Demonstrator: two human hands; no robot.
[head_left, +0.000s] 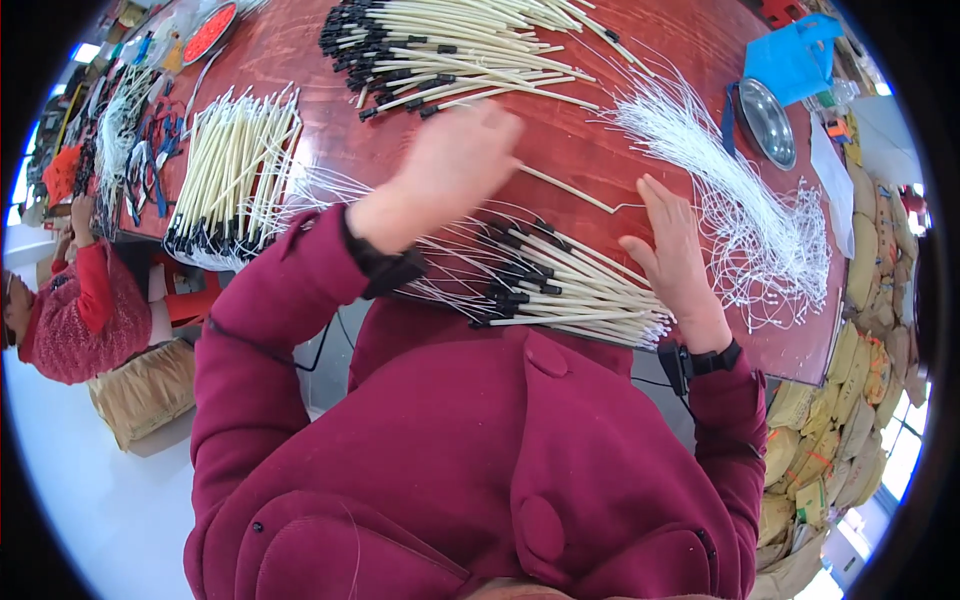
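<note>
A single cream-coloured thin tube (pixel 567 188) slants over the red table between my hands, with a thin white cord at its right end. My left hand (pixel 455 165) is smeared by motion at the tube's left end; whether it grips the tube is unclear. My right hand (pixel 672 245) is open, thumb apart from the stretched fingers, beside the thin cord. Close to me lies a bundle of cream tubes with black ends (pixel 590 290), white cords trailing leftward from it. A larger heap of such tubes (pixel 450 50) lies beyond my left hand.
Loose white cords (pixel 740 200) spread over the table's right side, near a metal bowl (pixel 767 122) and a blue container (pixel 793 60). More tubes (pixel 235 165) stand bundled at left. A person in red (pixel 85 310) sits far left. Stacked sacks (pixel 835 430) line the right.
</note>
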